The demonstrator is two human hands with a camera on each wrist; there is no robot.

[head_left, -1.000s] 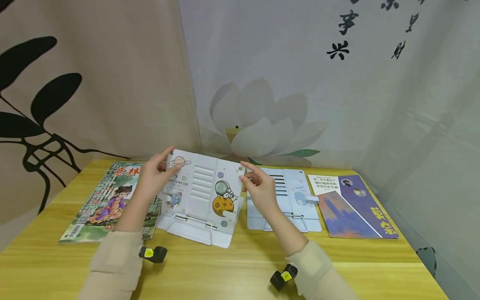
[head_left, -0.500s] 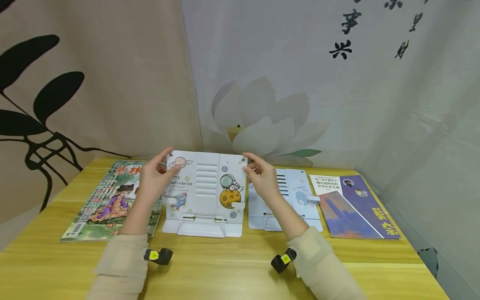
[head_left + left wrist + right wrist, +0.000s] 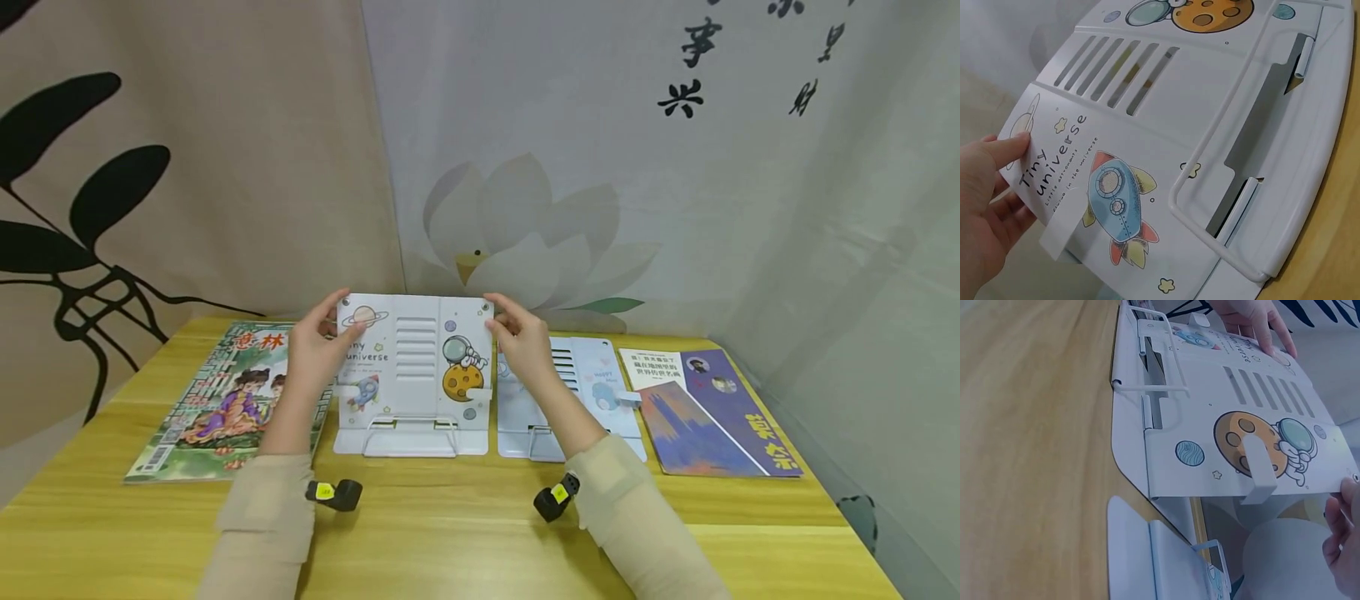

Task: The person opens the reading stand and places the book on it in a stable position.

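Note:
A white metal book stand (image 3: 416, 375), printed with a planet, a rocket and an astronaut, stands with its panel raised at the back middle of the table. My left hand (image 3: 313, 342) pinches its upper left edge, thumb on the printed front and fingers behind. At the upper right corner, my right hand (image 3: 525, 342) holds the panel between thumb and fingers. The left wrist view shows the rocket (image 3: 1115, 200) and a white wire rest (image 3: 1200, 150) across the lower part. In the right wrist view a clip (image 3: 1259, 465) sticks out at the panel's side edge.
A second, pale blue book stand (image 3: 600, 367) is close on the right, partly behind my right hand and forearm. Left of the held stand lies a colourful magazine (image 3: 217, 408). A purple-blue book (image 3: 712, 417) lies at the far right, and a printed curtain (image 3: 525, 167) hangs behind.
The printed stand has turned from a slant to face me squarely, and its base has shifted back a little. Both hands have moved with it, keeping their hold on its upper corners.

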